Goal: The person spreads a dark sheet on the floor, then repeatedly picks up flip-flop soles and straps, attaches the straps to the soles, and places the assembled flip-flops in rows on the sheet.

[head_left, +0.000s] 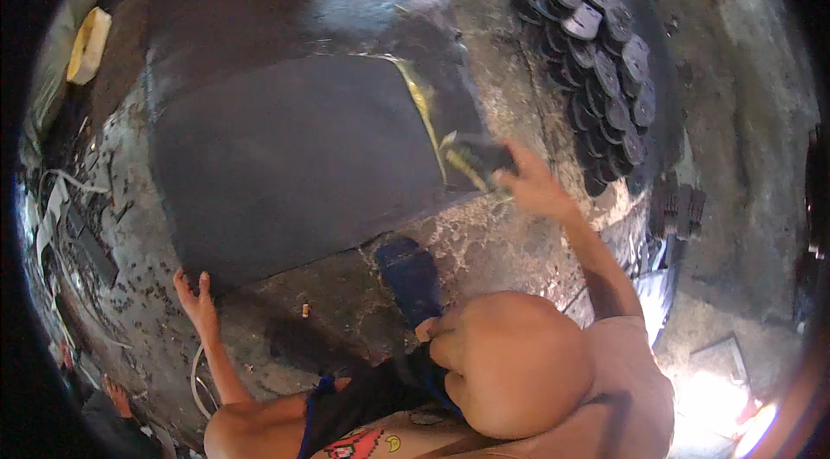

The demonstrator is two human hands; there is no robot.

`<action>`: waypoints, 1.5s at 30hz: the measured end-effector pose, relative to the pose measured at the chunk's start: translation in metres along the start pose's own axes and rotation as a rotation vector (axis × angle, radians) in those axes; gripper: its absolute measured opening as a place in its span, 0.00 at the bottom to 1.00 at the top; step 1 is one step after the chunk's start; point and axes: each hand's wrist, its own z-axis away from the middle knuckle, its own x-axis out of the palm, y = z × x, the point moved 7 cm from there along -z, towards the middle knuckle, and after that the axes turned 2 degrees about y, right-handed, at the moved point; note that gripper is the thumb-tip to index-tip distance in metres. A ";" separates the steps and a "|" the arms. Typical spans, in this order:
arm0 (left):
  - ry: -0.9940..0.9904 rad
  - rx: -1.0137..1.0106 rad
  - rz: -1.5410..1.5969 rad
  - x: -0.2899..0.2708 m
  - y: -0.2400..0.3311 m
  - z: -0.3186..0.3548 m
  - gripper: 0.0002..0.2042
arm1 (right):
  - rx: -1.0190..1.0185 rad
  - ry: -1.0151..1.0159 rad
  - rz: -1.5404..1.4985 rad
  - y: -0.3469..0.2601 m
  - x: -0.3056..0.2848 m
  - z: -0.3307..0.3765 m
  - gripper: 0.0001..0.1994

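Note:
A large dark rectangular sheet (303, 165) lies flat on a longer dark surface (225, 9) on the ground in front of me. Along its right edge runs a shiny yellowish strip (419, 105). My right hand (532, 182) is closed around a dark block (475, 155) with a pale yellow edge, held at the sheet's lower right side. Blur hides whether it is a brush or a pad. At the sheet's near left corner is my left hand (199, 303), its fingers apart and nothing visible in them.
Overlapping dark round discs (605, 70) lie in a long heap at the right. A yellow foam-like block (89, 46) rests at the far left, above scattered scraps (78, 234). Near my bent knee is a blue slipper (406, 273). Another person's limb (117, 394) shows at lower left.

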 end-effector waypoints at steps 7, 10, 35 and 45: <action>0.108 0.053 -0.035 0.000 0.019 0.007 0.27 | -0.178 0.146 0.285 -0.128 -0.007 -0.139 0.23; 0.063 -0.001 0.007 0.006 0.018 0.006 0.28 | -0.340 0.255 0.372 -0.138 0.084 -0.175 0.22; 0.076 0.024 -0.096 -0.004 0.004 0.005 0.30 | -0.378 0.038 0.408 -0.012 0.093 0.022 0.24; 0.132 -0.028 0.026 -0.001 0.000 0.012 0.31 | 0.033 0.008 -0.095 -0.090 0.021 -0.045 0.23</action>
